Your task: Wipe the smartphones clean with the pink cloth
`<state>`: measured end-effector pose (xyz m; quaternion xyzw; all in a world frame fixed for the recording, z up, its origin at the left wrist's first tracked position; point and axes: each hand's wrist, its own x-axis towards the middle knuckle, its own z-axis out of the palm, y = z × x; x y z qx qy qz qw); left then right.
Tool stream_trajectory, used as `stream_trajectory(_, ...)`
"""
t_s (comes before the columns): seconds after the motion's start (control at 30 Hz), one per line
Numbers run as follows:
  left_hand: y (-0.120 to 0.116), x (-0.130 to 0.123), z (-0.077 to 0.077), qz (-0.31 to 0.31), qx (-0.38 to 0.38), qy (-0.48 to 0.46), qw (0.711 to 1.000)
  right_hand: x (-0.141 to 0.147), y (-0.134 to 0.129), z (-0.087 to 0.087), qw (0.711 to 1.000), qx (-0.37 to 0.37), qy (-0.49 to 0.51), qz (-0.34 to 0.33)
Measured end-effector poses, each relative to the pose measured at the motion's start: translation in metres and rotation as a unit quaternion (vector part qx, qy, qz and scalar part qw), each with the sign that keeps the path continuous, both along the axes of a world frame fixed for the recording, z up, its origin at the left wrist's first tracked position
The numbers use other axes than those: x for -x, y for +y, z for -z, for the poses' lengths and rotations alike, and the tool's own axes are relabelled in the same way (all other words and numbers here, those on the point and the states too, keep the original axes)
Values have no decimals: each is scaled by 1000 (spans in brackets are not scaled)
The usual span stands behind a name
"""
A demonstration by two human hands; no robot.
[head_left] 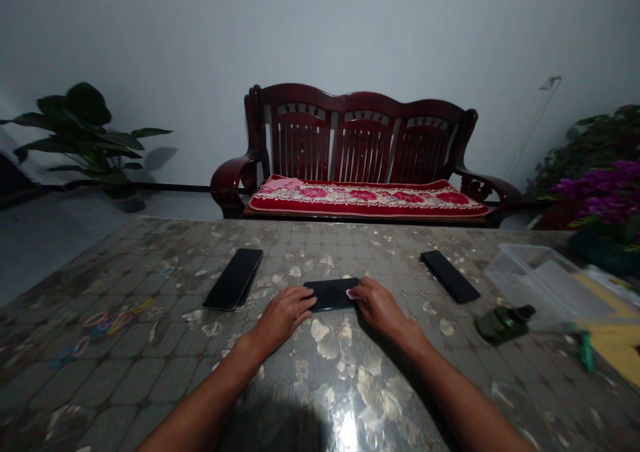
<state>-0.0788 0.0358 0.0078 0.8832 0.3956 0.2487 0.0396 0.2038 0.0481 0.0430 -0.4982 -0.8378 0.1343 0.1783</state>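
Lying between fingers (306,301): apparently a phone (330,296)

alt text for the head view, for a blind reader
A left hand touches one end of a dark flat device while the right hand holds a small pale pad at its other end, on a patterned table before a wooden bench.

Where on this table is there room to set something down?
Between your forearms, nearer than the middle phone; also beyond it, between the left phone and the right black slab. Crowded: right, around the green bottle and clear plastic box; left, among the colored bands.
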Motion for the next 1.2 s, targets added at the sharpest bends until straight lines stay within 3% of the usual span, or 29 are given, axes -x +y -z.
stream_trajectory(0.23, 0, -6, -1, 1, -55, -14, 998, 3, 9, -3, 995, 12, -42, 91)
stream_trajectory(0.5, -1, -8, 3, 1, -94, -27, 995, 15, -18, -4, 998, 11, -43, 39)
stream_trajectory(0.73, -3, -12, 2, -4, -101, -23, 995, 20, -8, -7, 995, 15, -54, 87)
stream_trajectory(0.93, -3, -14, 0, -5, -102, -30, 994, 33, -14, -2, 999, 1, -46, 18)
stream_trajectory(1.2, -2, -14, 0, -1, -114, -30, 993, 16, 2, -5, 993, 6, -59, 106)
